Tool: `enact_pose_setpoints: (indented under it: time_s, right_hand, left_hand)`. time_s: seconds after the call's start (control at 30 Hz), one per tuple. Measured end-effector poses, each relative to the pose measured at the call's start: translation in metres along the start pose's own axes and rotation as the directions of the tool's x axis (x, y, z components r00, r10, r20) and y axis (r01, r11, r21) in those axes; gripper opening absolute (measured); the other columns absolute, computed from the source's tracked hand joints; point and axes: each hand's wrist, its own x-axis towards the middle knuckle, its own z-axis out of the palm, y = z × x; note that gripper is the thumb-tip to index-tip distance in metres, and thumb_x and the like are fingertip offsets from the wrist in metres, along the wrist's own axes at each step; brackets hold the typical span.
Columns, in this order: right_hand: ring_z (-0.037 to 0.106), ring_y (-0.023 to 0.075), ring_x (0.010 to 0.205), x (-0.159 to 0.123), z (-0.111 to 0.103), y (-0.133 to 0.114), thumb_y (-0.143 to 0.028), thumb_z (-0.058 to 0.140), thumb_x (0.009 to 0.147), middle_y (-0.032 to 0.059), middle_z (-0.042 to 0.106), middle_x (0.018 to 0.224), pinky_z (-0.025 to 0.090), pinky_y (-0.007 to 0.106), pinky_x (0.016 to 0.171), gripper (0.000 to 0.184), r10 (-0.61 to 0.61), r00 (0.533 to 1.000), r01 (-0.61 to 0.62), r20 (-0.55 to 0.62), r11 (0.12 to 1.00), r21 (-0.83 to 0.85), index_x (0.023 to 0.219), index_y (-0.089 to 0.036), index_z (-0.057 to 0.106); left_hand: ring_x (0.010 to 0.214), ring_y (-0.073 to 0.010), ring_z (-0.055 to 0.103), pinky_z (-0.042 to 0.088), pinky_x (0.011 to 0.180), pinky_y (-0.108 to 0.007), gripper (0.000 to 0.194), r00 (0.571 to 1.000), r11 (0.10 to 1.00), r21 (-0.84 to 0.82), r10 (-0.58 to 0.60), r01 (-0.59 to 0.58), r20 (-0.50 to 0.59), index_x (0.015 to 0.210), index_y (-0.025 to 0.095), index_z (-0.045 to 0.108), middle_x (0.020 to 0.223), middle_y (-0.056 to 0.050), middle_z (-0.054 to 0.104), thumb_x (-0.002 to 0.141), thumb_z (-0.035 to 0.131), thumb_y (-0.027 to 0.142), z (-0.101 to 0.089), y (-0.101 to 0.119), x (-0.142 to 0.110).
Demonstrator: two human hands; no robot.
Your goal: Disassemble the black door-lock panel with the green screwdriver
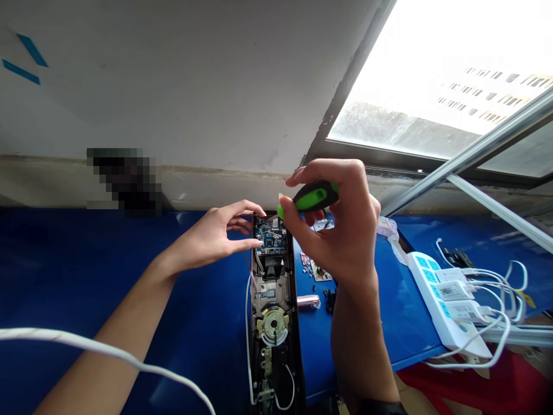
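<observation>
My right hand (345, 225) grips a screwdriver (313, 199) by its green and black handle. The thin shaft slants down to the left, its tip over the upper part of a blue circuit board (271, 239). That board sits at the far end of a long black device housing (268, 282) lying open on the table. My left hand (222, 230) is beside the board, thumb on its left edge and forefinger at the upper corner, fingers apart. Lower in the housing are a round metal part (273, 324) and loose wires.
Right of the housing lie small screws, a pink cylinder (308, 302) and other small parts on the blue table (207, 334). A white power strip (436, 305) with plugged chargers stands farther right. A white cable (142, 364) crosses the lower left foreground.
</observation>
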Motion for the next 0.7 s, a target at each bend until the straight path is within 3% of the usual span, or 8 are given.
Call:
enact_pose_setpoints:
  time_s: [0.1,0.27,0.47,0.6,0.7]
  right_hand:
    - [0.069,0.0169,0.083,0.0000,-0.0008,-0.0009,-0.006,0.068,0.085,0.0005,0.068,0.122,0.065,0.039,0.072,0.046,0.005,0.999,-0.006,0.036,1.000,0.031,0.117,-0.033,0.051]
    - [0.065,0.0152,0.071,-0.0002,-0.0004,-0.0003,-0.011,0.070,0.091,0.0001,0.069,0.104,0.062,0.037,0.065,0.031,-0.024,0.999,0.023,-0.029,0.999,-0.046,0.107,-0.032,0.055]
    - [0.069,0.0172,0.085,0.0004,-0.0020,-0.0021,-0.007,0.069,0.087,0.0011,0.068,0.117,0.064,0.038,0.074,0.041,-0.002,0.999,0.002,0.050,1.000,0.008,0.113,-0.032,0.050]
    - [0.063,0.0142,0.070,-0.0001,-0.0007,0.0002,-0.015,0.070,0.092,-0.0001,0.068,0.106,0.061,0.035,0.062,0.029,-0.008,1.000,0.007,-0.018,0.999,-0.046,0.108,-0.032,0.053]
    - [0.066,0.0156,0.075,0.0003,-0.0011,-0.0004,-0.010,0.067,0.089,-0.0004,0.069,0.112,0.063,0.037,0.068,0.035,-0.001,1.000,0.001,-0.006,1.000,0.009,0.110,-0.033,0.052]
  left_hand:
    - [0.112,-0.0227,0.071,0.058,0.108,-0.043,0.051,1.000,1.000,0.000,-0.003,0.003,0.000,0.128,0.029,0.064,0.131,-0.004,0.069,0.084,0.085,0.040,0.0000,0.0000,-0.0001]
    - [0.112,-0.0241,0.071,0.058,0.108,-0.045,0.053,1.000,1.000,-0.001,-0.004,0.004,-0.008,0.130,0.029,0.064,0.132,-0.004,0.069,0.083,0.085,0.042,0.0004,0.0005,-0.0005]
    - [0.111,-0.0236,0.072,0.058,0.107,-0.044,0.052,1.000,1.000,0.006,-0.009,0.009,-0.006,0.128,0.029,0.064,0.131,-0.004,0.070,0.083,0.085,0.042,0.0004,0.0013,-0.0005]
    - [0.112,-0.0247,0.072,0.058,0.107,-0.045,0.052,1.000,1.000,0.008,-0.007,0.007,-0.012,0.128,0.029,0.065,0.130,-0.004,0.070,0.082,0.085,0.043,0.0004,0.0006,-0.0003]
    - [0.113,-0.0250,0.071,0.058,0.108,-0.045,0.052,1.000,1.000,0.011,-0.007,0.007,-0.007,0.128,0.029,0.065,0.131,-0.005,0.070,0.082,0.085,0.044,0.0002,0.0009,-0.0002]
